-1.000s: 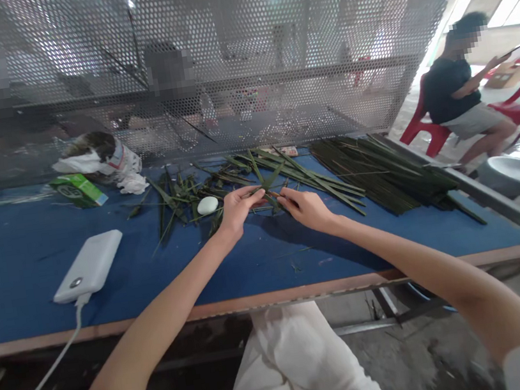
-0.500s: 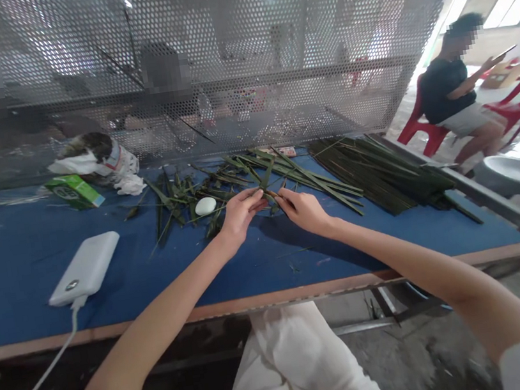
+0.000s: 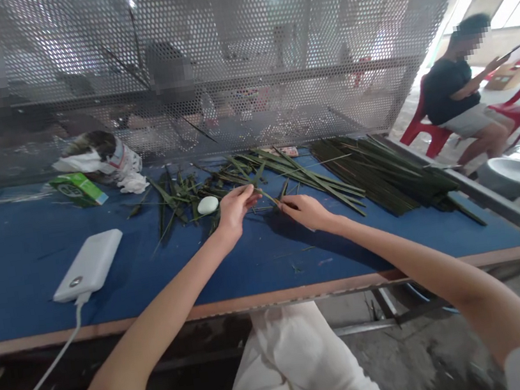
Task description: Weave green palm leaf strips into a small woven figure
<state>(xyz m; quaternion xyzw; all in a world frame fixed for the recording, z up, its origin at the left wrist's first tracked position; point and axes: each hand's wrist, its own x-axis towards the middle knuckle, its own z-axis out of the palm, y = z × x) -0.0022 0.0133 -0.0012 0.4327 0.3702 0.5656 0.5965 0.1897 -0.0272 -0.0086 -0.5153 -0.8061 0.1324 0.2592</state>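
Between my hands stretches a thin green leaf strip [image 3: 269, 197], held just above the blue table. My left hand [image 3: 237, 208] pinches its upper left end between thumb and fingers. The lower right end is gripped by my right hand [image 3: 308, 210], fingers curled in. A pale egg-shaped object [image 3: 208, 205] lies just left of my left hand. Cut leaf pieces [image 3: 176, 200] are heaped behind it. Long narrow leaf strips [image 3: 313, 178] lie crossed beyond my right hand.
A thick bundle of dark leaves [image 3: 373, 172] lies at the right. On the left are a white power bank [image 3: 90, 264] with a cable, a green box [image 3: 78, 190] and a crumpled bag [image 3: 110, 158]. A perforated metal screen [image 3: 240, 55] stands behind. A seated person [image 3: 453, 90] is at far right.
My hands have drawn slightly apart, the left one moving a little left, so more of the leaf strip shows between them. The view has shifted slightly.
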